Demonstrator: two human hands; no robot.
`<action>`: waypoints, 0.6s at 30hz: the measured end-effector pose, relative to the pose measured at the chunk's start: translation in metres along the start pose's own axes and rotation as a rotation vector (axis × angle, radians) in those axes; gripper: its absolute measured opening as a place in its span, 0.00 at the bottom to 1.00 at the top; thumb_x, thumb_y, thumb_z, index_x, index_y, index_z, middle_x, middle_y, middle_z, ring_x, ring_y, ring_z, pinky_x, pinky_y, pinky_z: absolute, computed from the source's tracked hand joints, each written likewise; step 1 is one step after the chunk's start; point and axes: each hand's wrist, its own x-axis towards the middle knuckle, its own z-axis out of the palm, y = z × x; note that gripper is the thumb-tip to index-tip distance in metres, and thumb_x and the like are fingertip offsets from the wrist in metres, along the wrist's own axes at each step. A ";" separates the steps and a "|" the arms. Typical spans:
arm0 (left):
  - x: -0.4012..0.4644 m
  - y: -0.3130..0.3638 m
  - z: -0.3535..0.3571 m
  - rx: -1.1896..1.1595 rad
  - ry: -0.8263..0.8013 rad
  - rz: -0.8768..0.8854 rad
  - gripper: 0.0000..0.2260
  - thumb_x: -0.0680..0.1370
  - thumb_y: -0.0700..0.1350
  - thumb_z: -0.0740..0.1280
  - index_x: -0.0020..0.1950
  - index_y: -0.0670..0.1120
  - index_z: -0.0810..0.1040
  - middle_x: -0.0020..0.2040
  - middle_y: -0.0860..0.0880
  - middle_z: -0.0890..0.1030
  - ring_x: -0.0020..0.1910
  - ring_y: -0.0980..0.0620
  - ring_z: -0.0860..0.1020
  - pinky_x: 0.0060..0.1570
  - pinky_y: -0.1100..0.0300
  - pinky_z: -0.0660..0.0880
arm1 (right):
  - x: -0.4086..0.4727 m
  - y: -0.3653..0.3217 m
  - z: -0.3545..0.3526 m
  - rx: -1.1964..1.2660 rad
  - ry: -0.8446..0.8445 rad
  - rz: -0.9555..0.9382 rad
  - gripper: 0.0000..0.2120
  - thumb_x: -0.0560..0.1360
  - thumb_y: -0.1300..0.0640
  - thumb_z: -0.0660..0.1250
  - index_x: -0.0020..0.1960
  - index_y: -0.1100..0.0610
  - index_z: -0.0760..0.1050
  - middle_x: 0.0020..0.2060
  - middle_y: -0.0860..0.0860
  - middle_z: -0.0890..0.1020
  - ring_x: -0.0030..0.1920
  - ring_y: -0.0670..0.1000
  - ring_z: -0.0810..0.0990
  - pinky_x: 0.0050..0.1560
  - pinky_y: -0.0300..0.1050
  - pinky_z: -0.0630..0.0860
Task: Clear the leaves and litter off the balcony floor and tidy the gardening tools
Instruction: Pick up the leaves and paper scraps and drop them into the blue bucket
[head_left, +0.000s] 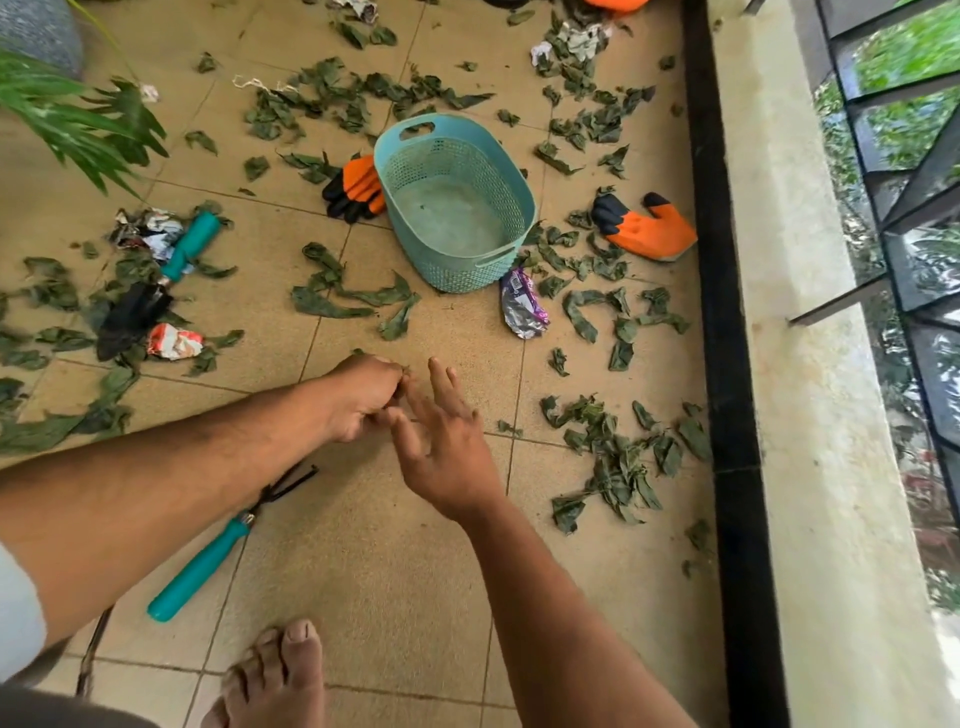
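The left hand (363, 397) is seen with its fingers curled, pinched on something small at the fingertips; what is held cannot be made out, though a sliver of green shows there. The right hand (441, 441) is spread just beside it, fingers straight and released, touching or nearly touching the left. Both are held low over a bare patch of the tiled floor (363, 545).

That bare patch is bounded by scattered leaves (613, 457) on the right and further leaves ahead and to the left. The black kerb (727, 364) and pale parapet (810, 415) close off the right side. An empty teal basket (454, 202) stands ahead of the hands, well apart from them, with an orange glove (358, 189) touching its left wall and a second orange glove (644, 228) near the kerb. A foil wrapper (522, 306) lies just at the basket's near end.

A teal-handled hand rake (208, 561) lies on the floor beneath the left forearm, its prongs partly hidden by it. A teal-handled trowel (156, 291) lies at the left among leaves and crumpled paper (148, 234), its dark blade partly covered. A red and white wrapper (174, 340) sits beside it. A bare foot (275, 675) is cut off by the lower edge, and a potted plant (67, 114) by the upper left.
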 end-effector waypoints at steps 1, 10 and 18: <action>0.003 -0.002 -0.002 0.024 -0.008 -0.008 0.13 0.86 0.40 0.59 0.46 0.46 0.79 0.37 0.47 0.76 0.30 0.54 0.70 0.23 0.63 0.63 | 0.001 0.011 -0.004 -0.058 0.070 0.011 0.27 0.85 0.35 0.47 0.80 0.44 0.66 0.83 0.47 0.61 0.82 0.53 0.61 0.81 0.68 0.53; -0.003 -0.006 -0.018 0.169 -0.062 -0.114 0.13 0.77 0.39 0.54 0.35 0.48 0.71 0.31 0.50 0.69 0.25 0.56 0.59 0.24 0.65 0.52 | 0.029 0.078 -0.038 -0.629 -0.102 -0.343 0.19 0.88 0.54 0.58 0.76 0.58 0.67 0.69 0.53 0.73 0.66 0.55 0.75 0.68 0.54 0.77; 0.001 -0.008 -0.011 0.214 -0.138 -0.152 0.12 0.78 0.51 0.64 0.36 0.50 0.70 0.31 0.51 0.68 0.25 0.56 0.59 0.23 0.65 0.55 | -0.033 0.143 -0.076 -0.579 -0.053 -0.220 0.14 0.88 0.48 0.56 0.68 0.51 0.73 0.62 0.47 0.76 0.57 0.51 0.78 0.58 0.51 0.81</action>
